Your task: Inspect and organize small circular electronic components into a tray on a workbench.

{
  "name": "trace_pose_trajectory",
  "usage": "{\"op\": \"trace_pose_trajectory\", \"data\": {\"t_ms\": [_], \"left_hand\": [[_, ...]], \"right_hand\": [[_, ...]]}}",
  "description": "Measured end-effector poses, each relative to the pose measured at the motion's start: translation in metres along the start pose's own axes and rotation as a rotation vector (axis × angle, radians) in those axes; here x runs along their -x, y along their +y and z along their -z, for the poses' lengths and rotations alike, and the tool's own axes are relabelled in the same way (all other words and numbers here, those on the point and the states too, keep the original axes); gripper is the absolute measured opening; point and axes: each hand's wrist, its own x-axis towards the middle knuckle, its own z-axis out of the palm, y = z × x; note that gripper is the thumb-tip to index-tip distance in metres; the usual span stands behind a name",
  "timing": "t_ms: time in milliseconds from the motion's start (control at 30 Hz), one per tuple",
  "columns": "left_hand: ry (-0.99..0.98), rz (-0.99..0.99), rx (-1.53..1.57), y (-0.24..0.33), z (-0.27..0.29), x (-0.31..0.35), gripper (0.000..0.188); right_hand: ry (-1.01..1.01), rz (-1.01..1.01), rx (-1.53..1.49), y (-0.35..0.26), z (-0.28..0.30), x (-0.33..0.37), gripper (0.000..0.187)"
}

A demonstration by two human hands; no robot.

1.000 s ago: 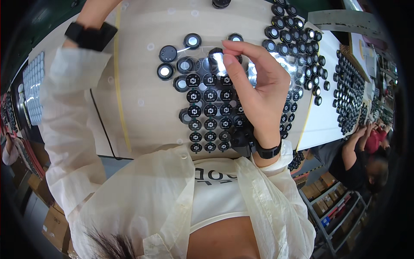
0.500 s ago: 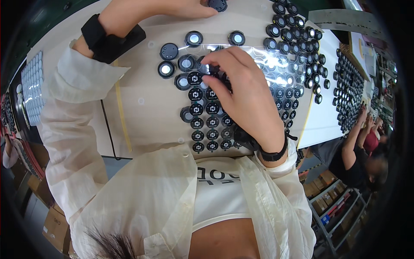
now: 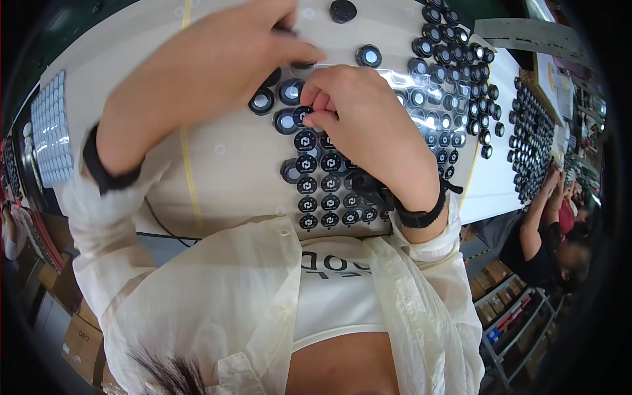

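My left hand (image 3: 243, 56), smeared by motion, hangs over the far left of the table. Something dark shows between its thumb and fingers, too blurred to name. Below it, a black puck with a white centre (image 3: 261, 101) lies partly covered. My right hand (image 3: 362, 115) is closed, thumb and fingers pinched beside a black round sticker (image 3: 303, 116) at the top of several sticker columns. Whatever the fingertips hold is hidden. Under and beyond this hand spreads a clear sheet (image 3: 428, 118) with round outlines and black stickers (image 3: 306, 163), with pucks beneath it.
A plain black disc (image 3: 343, 10) and a white-centred puck (image 3: 368, 56) lie beyond my hands. Many pucks (image 3: 454, 52) crowd the far right. White round pieces fill a tray (image 3: 52, 128) at far left. A co-worker (image 3: 533, 230) stands at the right.
My left hand has come back from the black disc at the far edge and now sits nearer my right hand. My right fingers have drawn closer together. The view has shifted slightly.
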Motion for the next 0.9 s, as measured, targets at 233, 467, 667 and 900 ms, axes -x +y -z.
{"op": "trace_pose_trajectory", "data": {"t_ms": [233,467,667,900], "left_hand": [[0.082,0.247,-0.318,0.036,-0.038,0.048,0.060],[0.107,0.252,-0.288,0.036,-0.049,0.053,0.062],[0.069,0.236,-0.143,0.027,-0.043,0.053,0.066],[0.263,0.360,0.963,0.037,-0.021,0.032,0.045]], "right_hand": [[-0.030,0.089,0.011,-0.003,0.002,-0.005,0.015],[0.118,0.102,0.049,-0.016,-0.002,0.015,0.014],[0.134,0.111,-0.097,-0.027,0.015,0.042,0.013],[0.234,-0.025,-0.772,-0.014,0.028,0.046,0.013]]}}
